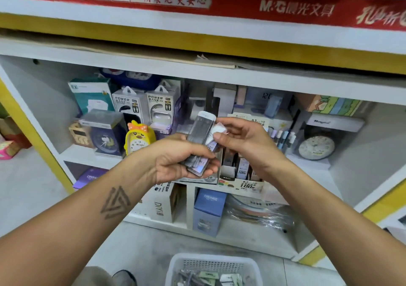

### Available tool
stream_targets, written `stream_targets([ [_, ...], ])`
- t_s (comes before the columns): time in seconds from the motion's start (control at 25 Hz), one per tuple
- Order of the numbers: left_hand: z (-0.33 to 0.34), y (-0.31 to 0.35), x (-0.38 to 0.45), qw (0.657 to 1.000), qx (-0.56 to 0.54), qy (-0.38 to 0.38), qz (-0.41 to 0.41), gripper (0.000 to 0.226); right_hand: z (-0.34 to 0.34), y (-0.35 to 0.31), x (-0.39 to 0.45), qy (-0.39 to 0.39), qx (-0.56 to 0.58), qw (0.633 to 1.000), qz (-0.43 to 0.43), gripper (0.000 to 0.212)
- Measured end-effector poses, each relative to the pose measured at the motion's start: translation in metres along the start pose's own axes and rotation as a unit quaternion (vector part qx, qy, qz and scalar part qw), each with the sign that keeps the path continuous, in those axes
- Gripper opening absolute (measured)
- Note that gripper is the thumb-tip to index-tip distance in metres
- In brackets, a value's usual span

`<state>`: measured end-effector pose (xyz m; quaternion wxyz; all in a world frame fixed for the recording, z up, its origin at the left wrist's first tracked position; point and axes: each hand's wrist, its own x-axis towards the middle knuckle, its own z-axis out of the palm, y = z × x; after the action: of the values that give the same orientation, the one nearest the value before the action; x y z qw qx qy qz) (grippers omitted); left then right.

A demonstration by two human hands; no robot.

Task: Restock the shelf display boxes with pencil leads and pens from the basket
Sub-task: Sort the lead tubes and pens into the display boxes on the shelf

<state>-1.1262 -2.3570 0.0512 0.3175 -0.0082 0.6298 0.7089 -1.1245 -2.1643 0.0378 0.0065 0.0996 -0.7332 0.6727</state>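
Observation:
My left hand (175,158) grips a bunch of clear pencil lead cases (201,132) with white caps, held up in front of the shelf. My right hand (241,138) pinches the top of one case in that bunch with thumb and fingers. Just below and behind my hands stand the lead display boxes (243,175), with printed 2B and 0.7 labels and several lead packs inside. A pen display box (283,136) holding pastel pens sits to the right. The white plastic basket (214,270) stands on the floor at the bottom, with several packs in it.
The shelf also holds a yellow duck alarm clock (139,138), power bank boxes (145,105), a round clock (316,147) at the right and a blue box (208,211) lower down. A red and yellow shelf edge (197,2) overhangs at the top.

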Motion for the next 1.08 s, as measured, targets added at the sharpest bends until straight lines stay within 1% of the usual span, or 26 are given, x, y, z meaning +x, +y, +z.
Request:
stream_targets([
  [0.16,0.022,0.000,0.008,0.999,0.020,-0.027,-0.004,0.020,-0.023,-0.005,-0.010,0.045,-0.006,0.999,-0.019,0.029],
  [0.28,0.032,0.002,0.017,1.000,0.004,-0.006,0.009,0.014,-0.044,-0.011,-0.015,0.118,0.035,0.992,-0.003,0.021],
  [0.32,0.036,0.002,0.020,1.000,-0.012,0.002,0.009,0.011,-0.052,-0.012,-0.017,0.132,0.058,0.990,0.009,0.020],
  [0.4,0.041,0.003,0.027,0.997,-0.071,0.011,0.000,0.006,-0.065,-0.013,-0.022,0.134,0.099,0.986,0.029,0.020],
  [0.48,0.047,0.004,0.034,0.991,-0.133,0.013,-0.011,0.006,-0.075,-0.013,-0.027,0.120,0.112,0.986,0.039,0.022],
  [0.6,0.054,0.005,0.039,0.986,-0.167,0.000,-0.016,0.018,-0.085,-0.012,-0.032,0.076,0.113,0.990,0.033,0.022],
  [0.64,0.057,0.004,0.039,0.987,-0.160,-0.005,-0.015,0.021,-0.088,-0.011,-0.035,0.060,0.100,0.993,0.026,0.020],
  [0.72,0.064,0.002,0.040,0.991,-0.133,-0.001,-0.003,0.023,-0.093,-0.010,-0.039,0.048,0.018,0.999,0.010,0.014],
  [0.8,0.069,0.002,0.041,0.995,-0.102,0.010,0.020,0.029,-0.098,-0.008,-0.042,0.054,-0.078,0.996,0.004,0.020],
  [0.84,0.072,0.002,0.042,0.995,-0.090,0.015,0.031,0.033,-0.100,-0.008,-0.043,0.058,-0.099,0.993,0.006,0.024],
  [0.96,0.076,0.002,0.043,0.995,-0.080,0.022,0.052,0.037,-0.103,-0.008,-0.043,0.072,-0.105,0.992,0.013,0.031],
  [1.08,0.078,0.003,0.043,0.995,-0.076,0.025,0.060,0.036,-0.105,-0.009,-0.042,0.094,-0.110,0.989,0.025,0.027],
])
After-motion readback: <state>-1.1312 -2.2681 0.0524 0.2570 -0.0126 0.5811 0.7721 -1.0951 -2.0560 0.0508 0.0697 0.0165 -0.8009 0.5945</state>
